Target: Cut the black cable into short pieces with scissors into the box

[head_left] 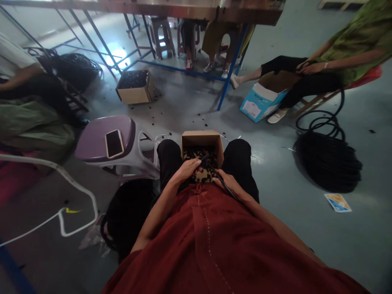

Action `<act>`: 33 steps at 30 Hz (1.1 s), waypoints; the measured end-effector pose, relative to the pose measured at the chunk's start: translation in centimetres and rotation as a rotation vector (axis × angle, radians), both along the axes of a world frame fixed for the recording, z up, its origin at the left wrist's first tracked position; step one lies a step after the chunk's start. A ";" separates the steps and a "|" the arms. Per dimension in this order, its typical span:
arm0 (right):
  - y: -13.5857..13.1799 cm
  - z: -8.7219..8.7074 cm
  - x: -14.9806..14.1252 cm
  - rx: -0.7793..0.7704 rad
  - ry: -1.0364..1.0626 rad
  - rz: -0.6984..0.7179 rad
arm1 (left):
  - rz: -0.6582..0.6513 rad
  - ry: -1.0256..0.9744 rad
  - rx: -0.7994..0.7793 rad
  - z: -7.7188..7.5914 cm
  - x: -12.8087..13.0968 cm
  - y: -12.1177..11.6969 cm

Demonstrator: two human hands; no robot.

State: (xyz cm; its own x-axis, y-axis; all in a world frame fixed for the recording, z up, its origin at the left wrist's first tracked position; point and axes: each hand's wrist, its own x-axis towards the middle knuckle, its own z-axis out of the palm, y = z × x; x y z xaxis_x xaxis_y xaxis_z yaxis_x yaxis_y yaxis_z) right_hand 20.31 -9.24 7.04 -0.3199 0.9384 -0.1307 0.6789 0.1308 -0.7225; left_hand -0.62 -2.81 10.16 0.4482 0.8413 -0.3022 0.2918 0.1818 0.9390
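The grey floor (pixel 269 171) lay below a cardboard box (pixel 202 139) on the person's lap. Just before the box, a black cable (pixel 229 190) slanted down-right, gripped by the right hand (pixel 225 181); the left hand (pixel 183 171) closed around a short black piece (pixel 204 160).

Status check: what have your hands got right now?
Right hand shut on black cable. Left hand just above cardboard box on lap. Purple stool beside left knee.
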 end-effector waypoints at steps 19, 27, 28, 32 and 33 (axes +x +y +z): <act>0.6 0.3 0.0 -0.077 -0.051 0.018 | -0.027 0.151 0.130 -0.5 0.2 -0.2; 1.0 0.4 -0.3 -0.081 -0.061 0.005 | 0.043 0.358 0.366 -0.4 0.5 -0.5; 0.9 0.4 -0.3 -0.079 -0.057 0.002 | 0.046 0.355 0.379 -0.5 0.5 -0.6; 0.7 0.3 -0.4 -0.069 -0.038 -0.002 | 0.057 0.340 0.377 -0.5 0.5 -0.8; 0.6 0.3 -0.4 -0.068 -0.038 -0.001 | 0.055 0.333 0.363 -0.4 0.5 -0.8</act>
